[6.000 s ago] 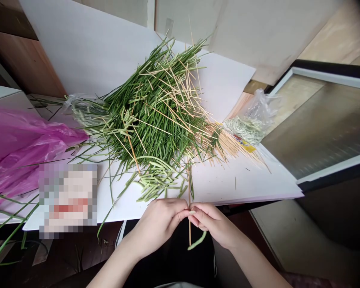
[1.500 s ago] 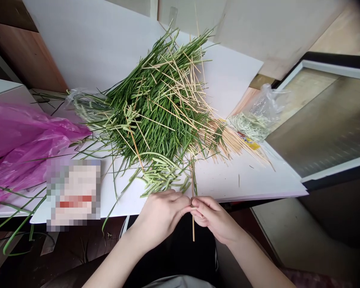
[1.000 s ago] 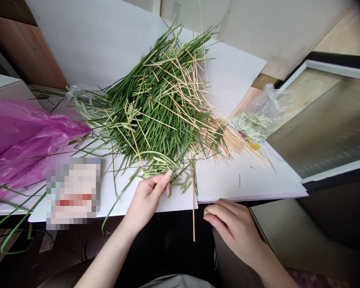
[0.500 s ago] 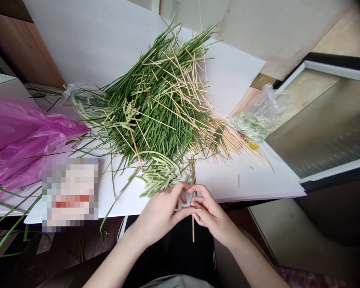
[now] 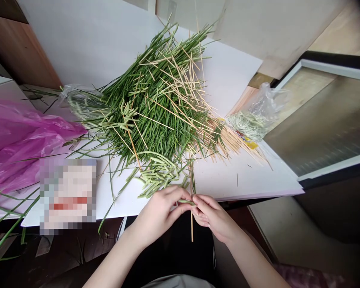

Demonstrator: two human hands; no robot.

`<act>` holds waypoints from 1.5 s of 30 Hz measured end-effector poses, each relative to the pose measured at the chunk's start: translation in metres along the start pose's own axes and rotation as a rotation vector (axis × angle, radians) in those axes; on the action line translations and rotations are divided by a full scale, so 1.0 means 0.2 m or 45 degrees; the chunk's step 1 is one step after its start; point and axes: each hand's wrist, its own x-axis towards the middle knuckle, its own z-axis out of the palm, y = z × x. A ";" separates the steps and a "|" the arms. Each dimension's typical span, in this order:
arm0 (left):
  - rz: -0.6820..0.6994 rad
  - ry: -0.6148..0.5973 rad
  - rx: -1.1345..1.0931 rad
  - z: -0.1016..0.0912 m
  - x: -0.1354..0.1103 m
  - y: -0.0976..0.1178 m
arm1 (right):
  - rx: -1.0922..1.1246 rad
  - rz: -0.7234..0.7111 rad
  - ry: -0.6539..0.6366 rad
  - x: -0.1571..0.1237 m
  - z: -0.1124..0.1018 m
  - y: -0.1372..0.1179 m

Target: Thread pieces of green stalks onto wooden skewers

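My left hand (image 5: 159, 210) and my right hand (image 5: 211, 218) meet over the near edge of the white board. A thin wooden skewer (image 5: 192, 224) stands nearly upright between them, its lower end hanging below my fingers. A narrow green leaf strip (image 5: 186, 202) runs across from my left fingers to the skewer, pinched by both hands. Just beyond my left hand lies a heap of pale green folded leaf pieces (image 5: 160, 176). Behind it spreads a large pile of long green leaves (image 5: 156, 108) crossed by many loose skewers.
A bundle of bare skewers (image 5: 231, 142) lies at the pile's right. A clear plastic bag (image 5: 255, 120) of pale green pieces sits beyond it, and a crumpled pink plastic bag (image 5: 21, 140) lies at the left. A pixelated card (image 5: 67, 196) rests on the board's front edge. A framed panel (image 5: 318, 120) stands at the right.
My hands, apart one second ago with the left on the pale pile, have come together at the skewer. A green strip now lies between my fingers.
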 end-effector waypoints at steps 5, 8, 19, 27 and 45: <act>0.063 -0.111 0.441 0.04 0.00 0.01 | -0.080 -0.024 0.025 0.01 0.03 -0.01; 0.001 -0.107 0.266 0.07 0.00 0.00 | -0.210 -0.126 0.046 0.01 0.05 -0.02; -0.736 -0.181 -1.465 0.09 0.00 0.11 | -1.175 -1.074 0.295 -0.14 0.13 -0.10; -0.742 0.120 -1.130 -0.02 0.00 -0.01 | -1.427 -1.324 0.438 -0.18 -0.10 -0.20; -0.266 0.351 -0.172 0.00 0.01 -0.05 | -1.162 -0.517 0.074 0.14 0.00 -0.14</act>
